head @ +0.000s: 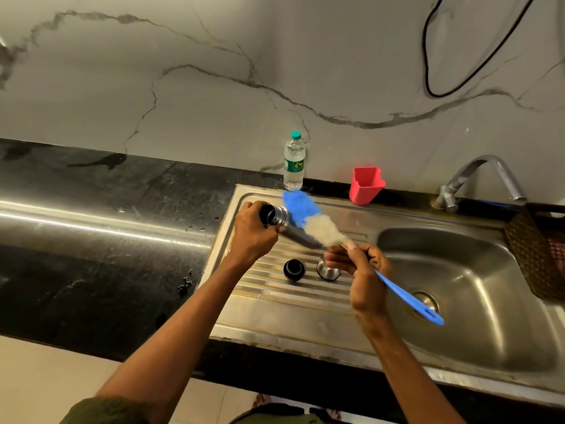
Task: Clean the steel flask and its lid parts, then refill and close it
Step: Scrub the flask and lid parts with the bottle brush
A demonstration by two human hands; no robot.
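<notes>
The only printing you have in sight is on the plastic water bottle (294, 162) standing at the back of the counter (91, 209), against the wall just behind the sink's draining board. Its wrap-around label (293, 165) is green and white, with a green panel carrying a pale emblem, but the lettering is too small and soft for you to read any word, brand or number. Nothing else before you shows legible text, numbers or signs.

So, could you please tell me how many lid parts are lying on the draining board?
2: a black cap on the ridges, and a steel cup right of it, partly behind the right hand.
</notes>
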